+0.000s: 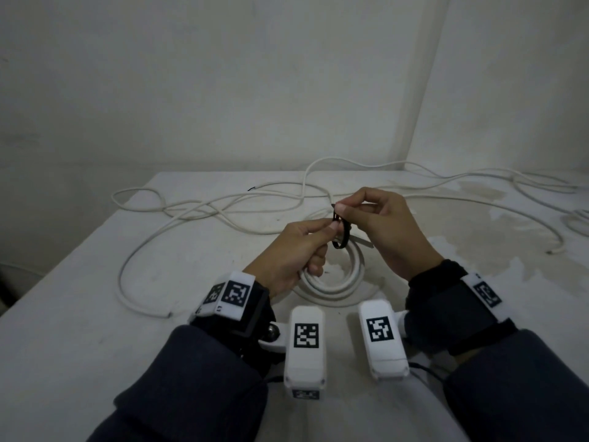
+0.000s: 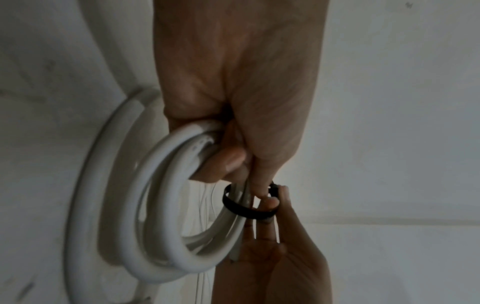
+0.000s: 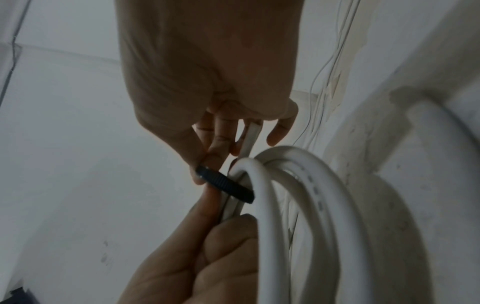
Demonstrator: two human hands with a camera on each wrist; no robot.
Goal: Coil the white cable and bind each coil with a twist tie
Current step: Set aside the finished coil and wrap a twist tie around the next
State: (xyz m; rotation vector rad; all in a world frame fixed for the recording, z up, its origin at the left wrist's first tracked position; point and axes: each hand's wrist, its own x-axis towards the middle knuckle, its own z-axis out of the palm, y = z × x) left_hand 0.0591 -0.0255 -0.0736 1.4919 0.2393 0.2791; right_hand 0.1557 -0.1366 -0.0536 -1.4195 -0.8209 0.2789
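A coil of white cable (image 1: 334, 282) hangs upright above the table's near middle, held off the surface. My left hand (image 1: 296, 250) grips the coil's top strands (image 2: 182, 142) with curled fingers. A black twist tie (image 1: 342, 234) loops around the coil's strands (image 2: 244, 209). My right hand (image 1: 376, 218) pinches the tie's upper end (image 3: 207, 171) between thumb and forefinger, right beside my left thumb. In the right wrist view the coil (image 3: 298, 205) fills the lower right. How far the tie is closed is hidden by the fingers.
More loose white cable (image 1: 204, 205) sprawls across the white table (image 1: 79, 314) behind and to the left, and further strands (image 1: 478, 183) trail to the far right. One cut cable end (image 1: 167, 314) lies near my left wrist. Walls stand close behind.
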